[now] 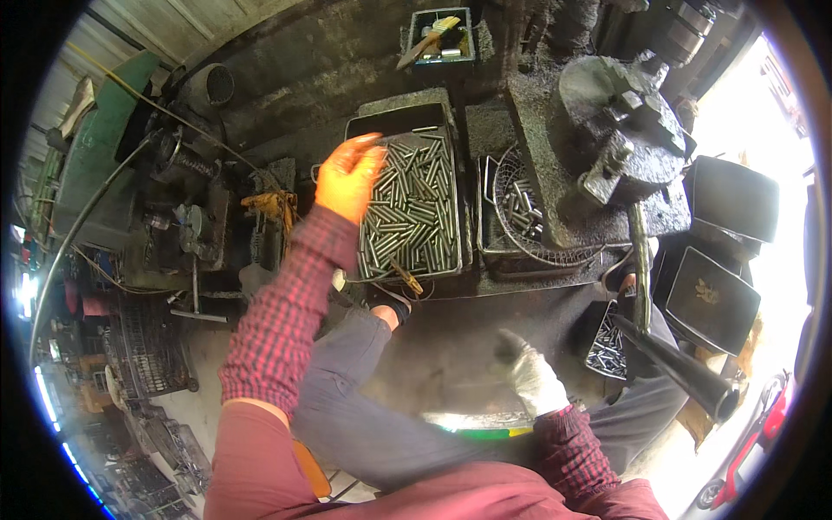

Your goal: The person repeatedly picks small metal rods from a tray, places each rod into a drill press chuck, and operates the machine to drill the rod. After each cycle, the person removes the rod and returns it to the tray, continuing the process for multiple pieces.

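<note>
My left hand (348,179), in an orange glove, hovers over the left side of a metal tray (468,230) filled with short steel pins (412,204). Its fingers are bent and close together; what they hold, if anything, is hidden. A wooden-handled tool (406,277) lies at the tray's near edge. Lower down, my right hand (533,381) wears a grey-white glove with dark fingertips and is between my knees, in front of the tray. Motion smears its fingers, so their state does not show.
A heavy machine chuck (624,130) on a greasy table stands at the right, above a wire basket (572,258) with more pins. A small bin (607,351) of metal pieces and a long pipe (685,373) are near my right leg. A brush (433,39) lies on a box behind.
</note>
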Demonstrator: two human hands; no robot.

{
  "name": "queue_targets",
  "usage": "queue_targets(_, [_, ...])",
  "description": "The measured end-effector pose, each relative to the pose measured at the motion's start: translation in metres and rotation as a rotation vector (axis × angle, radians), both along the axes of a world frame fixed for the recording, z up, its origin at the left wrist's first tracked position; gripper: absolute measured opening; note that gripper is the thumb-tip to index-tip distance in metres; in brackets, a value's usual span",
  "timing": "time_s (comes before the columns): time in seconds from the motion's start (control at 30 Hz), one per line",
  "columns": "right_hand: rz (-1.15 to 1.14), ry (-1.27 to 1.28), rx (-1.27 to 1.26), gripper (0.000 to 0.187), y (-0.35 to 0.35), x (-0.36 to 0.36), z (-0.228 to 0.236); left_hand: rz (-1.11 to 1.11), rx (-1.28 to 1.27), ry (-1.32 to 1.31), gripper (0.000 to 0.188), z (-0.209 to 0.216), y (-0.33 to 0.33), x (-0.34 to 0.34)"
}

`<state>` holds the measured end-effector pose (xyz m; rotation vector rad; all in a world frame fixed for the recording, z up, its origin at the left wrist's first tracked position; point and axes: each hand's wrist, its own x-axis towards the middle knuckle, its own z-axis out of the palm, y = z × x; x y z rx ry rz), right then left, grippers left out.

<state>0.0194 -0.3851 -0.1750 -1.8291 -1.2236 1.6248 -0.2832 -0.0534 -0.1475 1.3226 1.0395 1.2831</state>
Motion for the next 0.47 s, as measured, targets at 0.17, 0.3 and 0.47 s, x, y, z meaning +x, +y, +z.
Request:
queue_targets(0.17, [-0.041, 0.146, -0.019, 0.074, 0.017, -0.015, -0.029, 0.09, -0.573, 1.376, 0.048, -0.101, 0.028, -0.044])
queue_targets(0.3, [-0.112, 0.108, -0.05, 0.076, 0.013, -0.007, -0.04, -0.022, -0.777, 1.554, 0.056, -0.159, 0.04, -0.035])
queue_targets(0.47, [-0.111, 0.07, -0.134, 0.081, 0.018, 0.005, -0.031, 0.014, -0.944, 1.425, 0.085, -0.182, 0.055, -0.028])
